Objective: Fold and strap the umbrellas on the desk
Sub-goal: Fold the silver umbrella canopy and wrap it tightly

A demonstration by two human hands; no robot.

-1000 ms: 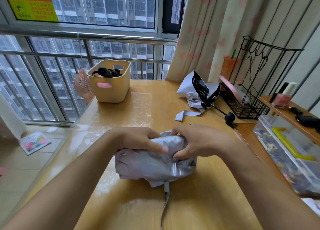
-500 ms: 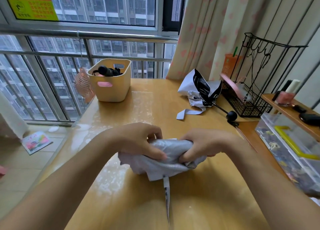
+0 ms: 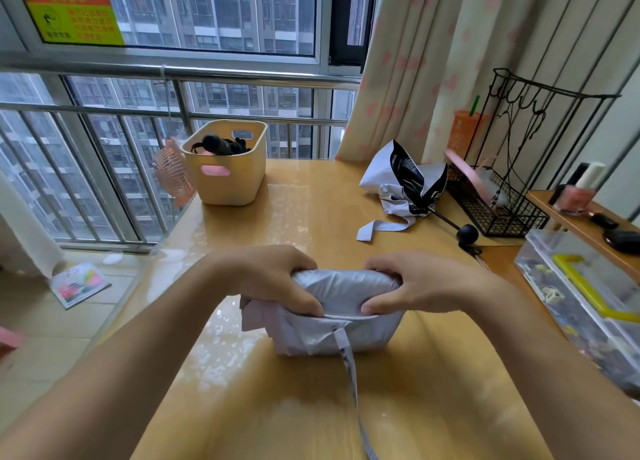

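Silver fabric of the umbrella (image 3: 346,286) lies bunched in a roll near the middle of the desk (image 3: 311,217), toward its near edge. Your left hand (image 3: 273,276) curls over the roll's left end and your right hand (image 3: 419,286) over its right end. Both thumbs press on the front fold, so each hand grips the cloth firmly. The strap (image 3: 349,366) hangs free from the front of the bundle and trails toward the near edge. To do this step well, wind the loose pleats under your thumbs in one direction and squeeze the roll tight. Then pin it with one hand while the other draws the strap around it. A slack roll would likely spring open. A second umbrella (image 3: 405,182), black and white, lies unfolded near the far right corner.
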